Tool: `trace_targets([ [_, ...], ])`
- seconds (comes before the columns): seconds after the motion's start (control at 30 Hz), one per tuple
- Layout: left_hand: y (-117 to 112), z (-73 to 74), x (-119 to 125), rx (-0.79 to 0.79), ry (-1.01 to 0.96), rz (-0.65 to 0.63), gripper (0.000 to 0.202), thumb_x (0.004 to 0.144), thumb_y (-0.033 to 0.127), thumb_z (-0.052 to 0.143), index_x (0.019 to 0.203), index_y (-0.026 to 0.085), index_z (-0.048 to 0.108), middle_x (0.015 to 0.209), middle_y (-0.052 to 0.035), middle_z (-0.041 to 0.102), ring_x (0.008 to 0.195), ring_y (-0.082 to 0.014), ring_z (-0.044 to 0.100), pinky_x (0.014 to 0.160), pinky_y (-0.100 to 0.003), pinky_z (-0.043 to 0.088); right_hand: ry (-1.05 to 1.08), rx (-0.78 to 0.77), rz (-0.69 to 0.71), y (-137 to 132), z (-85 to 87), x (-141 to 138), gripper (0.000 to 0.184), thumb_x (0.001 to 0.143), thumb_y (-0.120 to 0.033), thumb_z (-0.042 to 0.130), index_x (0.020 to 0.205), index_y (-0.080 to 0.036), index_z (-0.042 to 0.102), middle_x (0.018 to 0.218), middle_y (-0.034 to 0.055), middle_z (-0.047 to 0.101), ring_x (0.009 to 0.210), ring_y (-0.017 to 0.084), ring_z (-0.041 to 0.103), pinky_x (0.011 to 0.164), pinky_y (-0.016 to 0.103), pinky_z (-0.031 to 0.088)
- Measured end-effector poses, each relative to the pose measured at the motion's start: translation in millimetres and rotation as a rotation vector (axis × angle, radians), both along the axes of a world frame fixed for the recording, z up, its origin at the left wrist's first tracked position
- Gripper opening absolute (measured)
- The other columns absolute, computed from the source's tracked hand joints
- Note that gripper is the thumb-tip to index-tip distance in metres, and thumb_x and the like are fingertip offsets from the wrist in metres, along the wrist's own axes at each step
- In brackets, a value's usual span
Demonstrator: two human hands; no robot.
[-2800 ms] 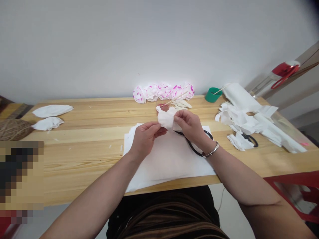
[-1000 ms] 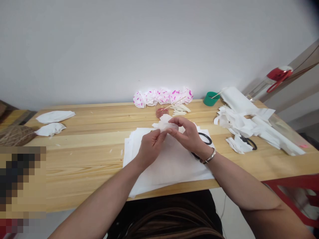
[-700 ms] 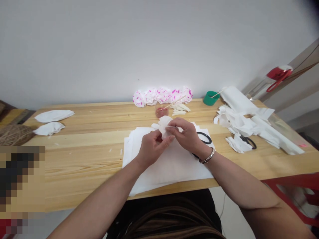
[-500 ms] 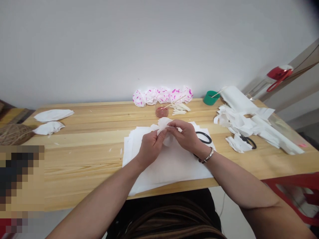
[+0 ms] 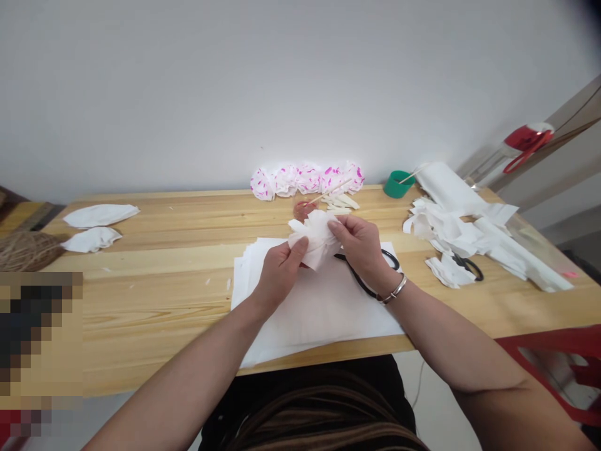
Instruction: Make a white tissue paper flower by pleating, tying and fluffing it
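Note:
A ruffled white tissue-paper flower (image 5: 317, 238) is held up between both hands. My left hand (image 5: 277, 269) pinches its left side, thumb on top and the fingers behind. With thumb and forefinger, my right hand (image 5: 359, 241) grips the upper right petals. Below lies a stack of white paper sheets (image 5: 310, 319) at the table's front edge. A pair of black-handled scissors (image 5: 390, 260) rests on the stack, partly hidden by my right hand and wrist.
Pink-flecked white paper flowers (image 5: 307, 178) line the wall, behind a small pink cup (image 5: 304, 210) and pale strips (image 5: 340, 203). A green cup (image 5: 399, 183) holds a stick. Crumpled tissue (image 5: 444, 225) lies right, folded white pieces (image 5: 101, 216) and twine (image 5: 30, 257) left.
The tissue-paper flower has turned and now shows a wider, more spread face. My right hand has shifted slightly right, to its outer petals, and more of the scissors shows.

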State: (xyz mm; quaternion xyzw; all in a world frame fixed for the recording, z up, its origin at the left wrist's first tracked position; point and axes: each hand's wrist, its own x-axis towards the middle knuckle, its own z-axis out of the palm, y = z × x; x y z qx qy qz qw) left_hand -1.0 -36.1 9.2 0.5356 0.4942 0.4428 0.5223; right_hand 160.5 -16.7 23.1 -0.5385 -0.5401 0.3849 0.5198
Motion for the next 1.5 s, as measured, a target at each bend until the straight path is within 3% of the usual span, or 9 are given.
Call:
trace_targets([
  [0.2, -0.2, 1.2, 0.8, -0.058, -0.005, 0.016, 0.03, 0.068, 0.043, 0.07, 0.076, 0.014, 0.071, 0.069, -0.0035, 0.067, 0.065, -0.0156, 0.058, 0.062, -0.027, 0.044, 0.057, -0.011, 0.043, -1.3, -0.8, -2.2, 0.026, 0.077, -0.043, 0.06, 0.078, -0.017, 0.062, 0.065, 0.0002, 0.058, 0.058, 0.011, 0.048, 0.053, 0.025, 0.04],
  [0.3, 2.5, 1.8, 1.7, -0.116, -0.174, 0.047, 0.025, 0.069, 0.038, 0.071, 0.077, 0.014, 0.071, 0.068, -0.0029, 0.067, 0.067, -0.0166, 0.06, 0.065, -0.03, 0.048, 0.054, -0.008, 0.113, -2.5, -2.6, -2.9, 0.035, 0.075, -0.05, 0.061, 0.091, -0.019, 0.059, 0.071, 0.0002, 0.059, 0.06, 0.011, 0.05, 0.054, 0.025, 0.041],
  [0.4, 4.9, 2.6, 2.2, -0.135, -0.349, 0.049, 0.022, 0.068, 0.032, 0.071, 0.083, 0.015, 0.072, 0.074, -0.0033, 0.068, 0.071, -0.0174, 0.062, 0.07, -0.033, 0.05, -0.092, 0.017, 0.135, -3.3, -5.3, -3.0, 0.039, 0.072, -0.05, 0.065, 0.094, -0.019, 0.056, 0.069, -0.0015, 0.057, 0.06, 0.011, 0.049, 0.055, 0.024, 0.041],
  [0.67, 8.0, 2.9, 1.2, -0.176, -0.494, 0.063, 0.023, 0.068, 0.03, 0.071, 0.083, 0.013, 0.07, 0.08, -0.0062, 0.07, 0.076, -0.0193, 0.063, 0.069, -0.035, 0.052, -0.145, 0.073, 0.139, 1.9, -13.0, -1.4, 0.018, 0.079, -0.035, 0.058, 0.076, -0.017, 0.059, 0.07, 0.0007, 0.059, 0.065, 0.012, 0.051, 0.062, 0.026, 0.042],
  [0.93, 9.7, -0.3, 1.4, -0.243, -0.434, 0.079, 0.037, 0.068, 0.04, 0.072, 0.091, 0.011, 0.067, 0.079, -0.0079, 0.07, 0.074, -0.0208, 0.065, 0.068, -0.035, 0.052, -0.161, 0.1, 0.21, -1.7, -8.0, -3.4, 0.011, 0.08, -0.026, 0.055, 0.078, -0.018, 0.062, 0.073, 0.0002, 0.062, 0.068, 0.012, 0.054, 0.068, 0.026, 0.043],
  [1.13, 13.0, -3.2, 0.2, -0.223, -0.459, 0.117, 0.041, 0.066, 0.043, 0.073, 0.094, 0.012, 0.066, 0.084, -0.0078, 0.071, 0.08, -0.0209, 0.065, 0.075, -0.039, 0.052, 0.024, -0.01, 0.109, 8.2, -12.1, 1.0, 0.013, 0.074, -0.026, 0.057, 0.082, -0.016, 0.061, 0.068, -0.0009, 0.059, 0.062, 0.01, 0.051, 0.059, 0.025, 0.042],
  [1.27, 12.1, -2.2, 0.2, -0.213, -0.457, 0.094, 0.042, 0.067, 0.043, 0.072, 0.095, 0.013, 0.066, 0.087, -0.0084, 0.071, 0.083, -0.0216, 0.065, 0.076, -0.039, 0.052, 0.11, -0.046, 0.138, 6.7, -6.5, 1.3, 0.016, 0.074, -0.031, 0.06, 0.08, -0.016, 0.061, 0.067, -0.0013, 0.058, 0.06, 0.01, 0.05, 0.057, 0.024, 0.041],
  [1.4, 10.3, -2.1, 1.5, -0.204, -0.43, 0.06, 0.045, 0.068, 0.045, 0.07, 0.097, 0.012, 0.066, 0.086, -0.0089, 0.07, 0.08, -0.0225, 0.065, 0.073, -0.04, 0.052, 0.014, -0.026, 0.213, 1.3, -3.5, 0.9, 0.029, 0.078, -0.046, 0.058, 0.076, -0.016, 0.059, 0.067, -0.0001, 0.056, 0.061, 0.01, 0.048, 0.055, 0.024, 0.039],
  [1.5, 9.6, -2.6, 2.1, -0.191, -0.434, 0.047, 0.042, 0.07, 0.045, 0.069, 0.096, 0.012, 0.067, 0.085, -0.0083, 0.07, 0.077, -0.0211, 0.065, 0.072, -0.038, 0.052, -0.139, 0.013, 0.166, -0.7, -6.5, -0.9, 0.027, 0.073, -0.042, 0.064, 0.079, -0.017, 0.058, 0.067, -0.0008, 0.056, 0.06, 0.01, 0.047, 0.054, 0.024, 0.038],
])
